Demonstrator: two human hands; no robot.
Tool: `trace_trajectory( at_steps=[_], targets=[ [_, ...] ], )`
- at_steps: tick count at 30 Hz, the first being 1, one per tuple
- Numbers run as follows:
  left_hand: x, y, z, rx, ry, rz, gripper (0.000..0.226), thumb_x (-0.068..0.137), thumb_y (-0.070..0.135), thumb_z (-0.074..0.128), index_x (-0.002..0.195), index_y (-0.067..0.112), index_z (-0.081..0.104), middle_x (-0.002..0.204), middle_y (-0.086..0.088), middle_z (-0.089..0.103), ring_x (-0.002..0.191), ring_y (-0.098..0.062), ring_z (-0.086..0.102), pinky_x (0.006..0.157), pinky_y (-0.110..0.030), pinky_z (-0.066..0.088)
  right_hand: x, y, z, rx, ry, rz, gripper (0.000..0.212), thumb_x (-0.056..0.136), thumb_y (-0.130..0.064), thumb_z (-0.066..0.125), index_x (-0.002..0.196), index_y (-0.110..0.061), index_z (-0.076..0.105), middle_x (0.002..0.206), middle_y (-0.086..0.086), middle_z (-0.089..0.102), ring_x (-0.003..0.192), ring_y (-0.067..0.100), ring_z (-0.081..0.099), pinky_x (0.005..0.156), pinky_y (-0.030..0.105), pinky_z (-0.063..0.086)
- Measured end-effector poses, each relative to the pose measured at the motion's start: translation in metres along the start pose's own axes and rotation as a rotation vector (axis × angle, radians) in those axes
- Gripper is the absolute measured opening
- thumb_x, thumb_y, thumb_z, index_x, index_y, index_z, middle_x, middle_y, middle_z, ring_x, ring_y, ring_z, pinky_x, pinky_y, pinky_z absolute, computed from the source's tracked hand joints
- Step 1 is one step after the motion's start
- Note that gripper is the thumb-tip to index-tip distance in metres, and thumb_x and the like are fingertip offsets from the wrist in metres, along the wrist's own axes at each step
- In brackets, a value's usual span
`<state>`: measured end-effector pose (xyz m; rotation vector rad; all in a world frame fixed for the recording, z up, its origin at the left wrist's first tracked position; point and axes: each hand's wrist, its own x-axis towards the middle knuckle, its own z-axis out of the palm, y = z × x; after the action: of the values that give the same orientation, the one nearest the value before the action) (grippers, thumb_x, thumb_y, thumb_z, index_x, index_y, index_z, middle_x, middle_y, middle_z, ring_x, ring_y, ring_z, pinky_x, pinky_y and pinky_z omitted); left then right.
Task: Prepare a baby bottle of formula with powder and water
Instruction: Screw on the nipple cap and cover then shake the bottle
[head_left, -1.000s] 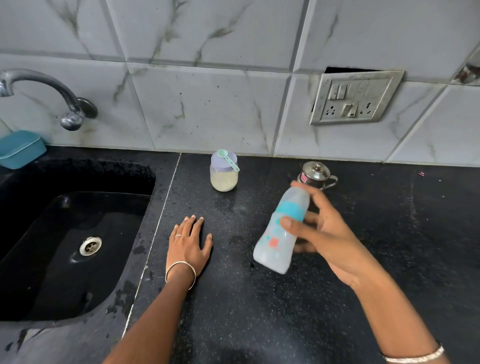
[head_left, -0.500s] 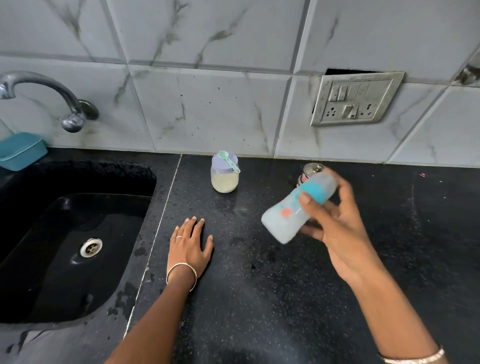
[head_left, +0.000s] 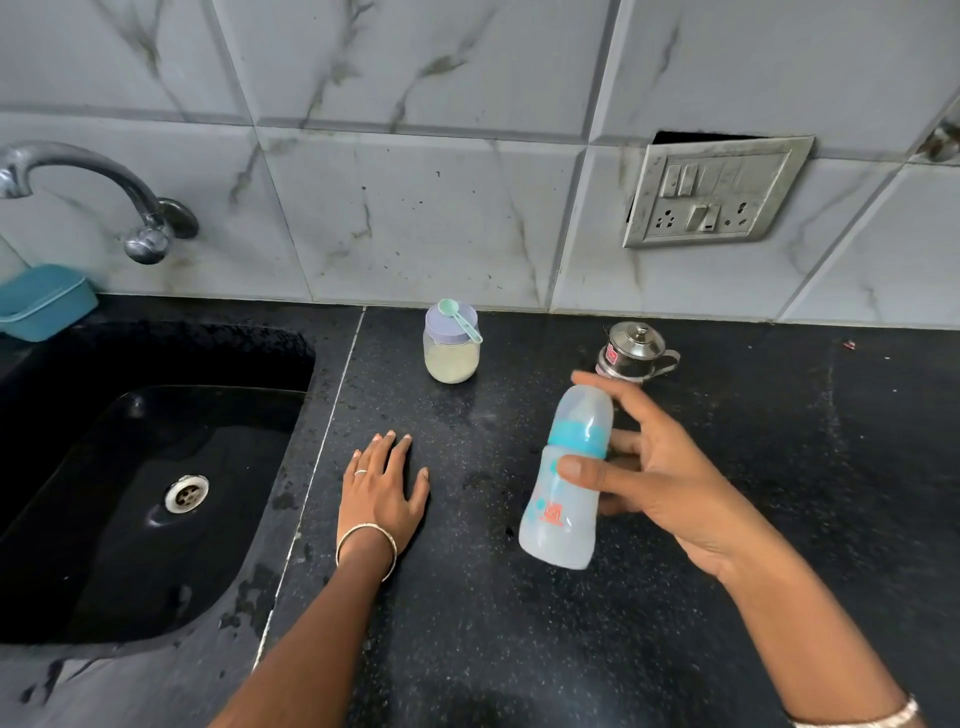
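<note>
My right hand (head_left: 660, 478) grips a capped baby bottle (head_left: 566, 483) with a teal collar, holding it nearly upright just above the black counter (head_left: 519, 649). The liquid inside looks milky. My left hand (head_left: 382, 488) rests flat on the counter, fingers straight, to the left of the bottle. A small jar of pale powder (head_left: 451, 353) with a lilac lid stands near the wall; a green scoop (head_left: 457, 318) lies on its lid. A small lidded steel pot (head_left: 634, 351) stands behind the bottle.
A black sink (head_left: 140, 493) with a metal drain fills the left side, under a steel tap (head_left: 104, 197). A teal plastic box (head_left: 44, 301) sits at the sink's back corner. A switch and socket plate (head_left: 714, 192) hangs on the tiled wall.
The right hand has swung the bottle: tilted low, then raised and laid almost sideways, now lower and close to upright again. The left hand has stayed flat on the counter.
</note>
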<state>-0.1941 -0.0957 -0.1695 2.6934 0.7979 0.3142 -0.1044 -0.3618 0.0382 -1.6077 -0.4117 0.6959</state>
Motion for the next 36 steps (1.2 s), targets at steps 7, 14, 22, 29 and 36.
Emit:
trace_trajectory(
  at_steps=[7,14,22,29,36],
  targets=[
    [0.000,-0.001,0.001,0.007,0.015,0.001,0.063,0.095,0.054,0.034,0.146,0.019,0.049,0.155,-0.005,0.044,0.149,-0.024,0.033,0.124,-0.043,0.021,0.013,0.015,0.005,0.474,0.211,0.052,0.075,0.073,-0.016,0.078,0.140,-0.016,0.046,0.119,0.015,0.076,0.101,0.025,0.075,0.078,0.044,0.064],
    [0.001,-0.003,0.004,0.019,0.022,0.003,0.069,0.093,0.058,0.026,0.145,0.019,0.050,0.153,-0.006,0.047,0.147,-0.026,0.036,0.123,-0.044,0.023,0.012,0.031,0.026,0.937,0.064,0.193,0.050,0.084,-0.013,0.063,0.134,-0.005,0.060,0.133,0.024,0.067,0.118,0.045,0.066,0.103,0.058,0.053],
    [0.001,-0.002,0.003,0.031,0.010,-0.001,0.067,0.094,0.056,0.030,0.146,0.019,0.048,0.154,-0.006,0.045,0.147,-0.025,0.035,0.124,-0.043,0.022,0.012,0.037,0.038,0.937,0.022,0.234,0.092,0.043,-0.017,0.103,0.126,0.002,0.067,0.120,0.023,0.072,0.101,0.041,0.075,0.081,0.047,0.064],
    [0.001,-0.001,0.002,0.024,0.011,-0.003,0.064,0.095,0.054,0.034,0.146,0.019,0.049,0.154,-0.006,0.045,0.148,-0.025,0.034,0.124,-0.043,0.021,0.013,0.035,0.024,0.725,-0.052,0.209,0.097,0.043,-0.022,0.105,0.132,-0.011,0.067,0.126,0.020,0.072,0.118,0.038,0.070,0.088,0.046,0.063],
    [0.000,-0.002,0.003,0.022,0.026,0.004,0.068,0.093,0.057,0.028,0.145,0.019,0.050,0.153,-0.006,0.046,0.147,-0.025,0.035,0.123,-0.044,0.022,0.012,0.024,0.015,0.492,0.204,-0.041,0.091,0.078,-0.016,0.078,0.150,-0.053,0.036,0.119,0.002,0.077,0.110,0.019,0.073,0.095,0.044,0.056]
  ],
)
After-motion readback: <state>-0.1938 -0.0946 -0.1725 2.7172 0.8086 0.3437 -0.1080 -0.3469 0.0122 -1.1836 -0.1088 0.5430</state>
